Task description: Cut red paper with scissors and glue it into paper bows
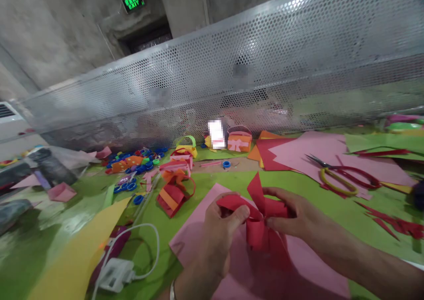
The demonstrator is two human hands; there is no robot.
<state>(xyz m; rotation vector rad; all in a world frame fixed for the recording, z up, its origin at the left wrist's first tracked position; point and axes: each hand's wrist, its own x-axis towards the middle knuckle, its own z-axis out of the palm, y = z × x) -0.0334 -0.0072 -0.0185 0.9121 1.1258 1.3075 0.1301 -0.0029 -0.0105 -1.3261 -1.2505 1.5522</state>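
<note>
Between my two hands is a red paper pinwheel-like shape (pixel 257 236) with several curved and pointed flaps, held above a sheet of pink paper (pixel 198 229). My left hand (pixel 223 229) pinches its left flap, thumb on top. On the other side my right hand (pixel 291 216) grips the right flap between thumb and fingers. Part of the red paper is hidden behind the fingers. Left of the pink sheet lies a small red paper bag with an orange band (pixel 170 198). Scissors with red and yellow handles (pixel 344 178) rest to the right, on more pink paper.
Red paper scraps (pixel 394 222) lie at the right. A white charger (pixel 115 273) with its cable and a yellow sheet (pixel 79 251) are at the left. Small paper bags, such as an orange one (pixel 239 143), stand before a perforated metal screen (pixel 198 79).
</note>
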